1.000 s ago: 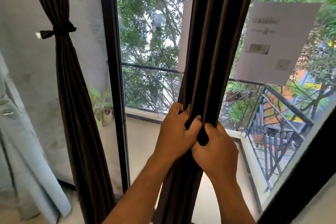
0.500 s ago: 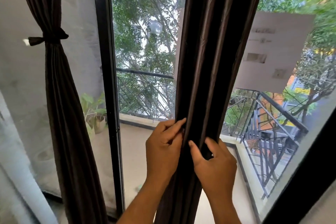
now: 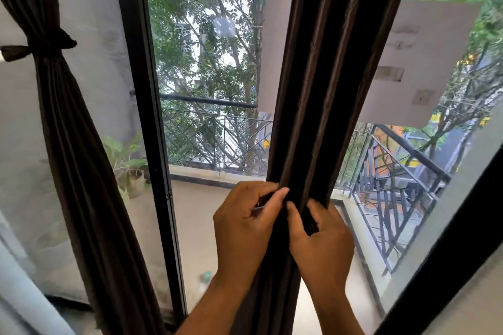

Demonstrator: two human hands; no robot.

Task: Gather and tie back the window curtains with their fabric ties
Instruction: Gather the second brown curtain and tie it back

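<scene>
Head view: the dark brown pleated fabric curtain [image 3: 321,90] hangs gathered in a vertical column at centre, its long axis straight up from both grips. Left hand [image 3: 245,223] and right hand [image 3: 321,236] meet level on it — each pinching folds closed, neither nearer. No tie shows here; the brown left curtain [image 3: 68,144] wears its knotted fabric tie [image 3: 40,46]. Papers on the glass [image 3: 413,62] — writing unreadable.

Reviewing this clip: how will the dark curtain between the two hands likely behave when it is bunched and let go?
The middle curtain hangs in long soft folds, so it is probably floppy and will bunch easily. Its faint sheen suggests the folds may slip unless the left hand and right hand pinch firmly. The tied curtain flares out below its fabric tie, so released cloth would likely spread again.
</scene>
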